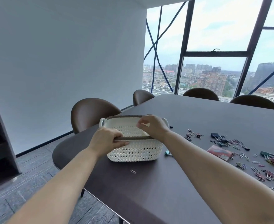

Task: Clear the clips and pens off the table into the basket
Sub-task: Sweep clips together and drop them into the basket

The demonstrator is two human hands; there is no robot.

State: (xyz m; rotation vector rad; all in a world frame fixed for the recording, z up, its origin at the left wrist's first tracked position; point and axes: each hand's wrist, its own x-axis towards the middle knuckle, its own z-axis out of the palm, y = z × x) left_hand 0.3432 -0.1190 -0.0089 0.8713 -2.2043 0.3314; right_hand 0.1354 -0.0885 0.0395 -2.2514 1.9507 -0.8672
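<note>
Head view, looking down along two bare forearms over a dark table [189,113]. A white lattice basket [136,151] with a brown rim stands near the table's left end. The left hand [107,141] is closed over the basket's near rim, fingers curled on the band. The right hand [152,126] hangs above the basket's opening with fingertips pinched close together; whether it holds anything small cannot be told.

To the right, well apart from the basket, lie scattered clips [227,141], both wire paper clips and binder clips, around a flat red packet [219,152]. One stray clip [133,171] lies alone in front of the basket, and a teal clip [167,153] sits just beside its right wall. No pens can be made out.

The clips are probably light, stiff and slippery on the smooth top; a fingertip pinch or a sweep into the palm should suit. The binder clips offer wire handles to grip. The basket looks light and rigid, best held by its rim.
</note>
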